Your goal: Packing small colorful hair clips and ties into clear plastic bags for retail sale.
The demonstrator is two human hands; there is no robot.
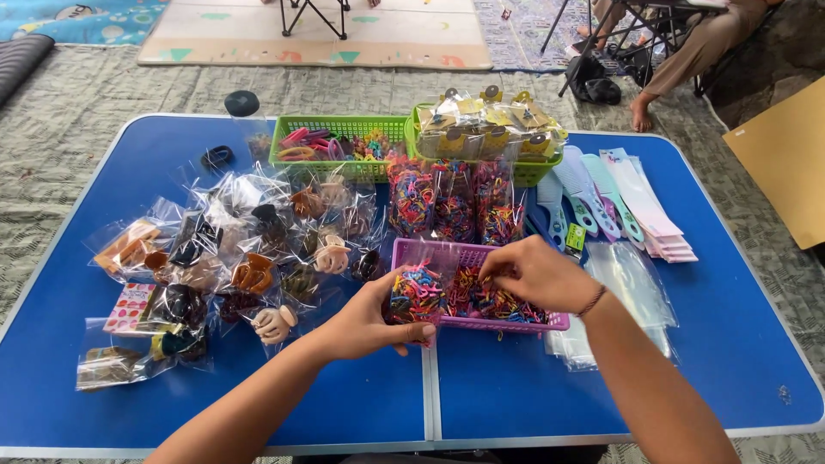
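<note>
Right now your small clear bag (418,294) of coloured elastic hair bands sits upright at the near left corner of the purple basket (516,258), its mouth level with the basket rim. Your left hand (365,322) holds it, thumb pressed along the bottom edge and fingers wrapped behind, so that grip is closed on the bag. The bag already looks well filled; squeeze harder or tip it toward you and bands could spill onto the blue table (481,387). One loose band seems to lie there already, just in front of the basket.

Your right hand (537,273) hovers palm down over the loose hair bands (490,301) in the basket, fingertips bunched and dipping into the heap. Whether they actually pinch any bands you can't tell from here, since the knuckles hide the tips. A tangled clump could drag extra bands over the low rim.

Your left forearm comes in from low left, wrist bent inward; the right crosses from the lower right, a thin bracelet (591,301) at the wrist. It passes just above a stack of empty clear bags (640,288), which a brush of the arm could scatter.
</note>
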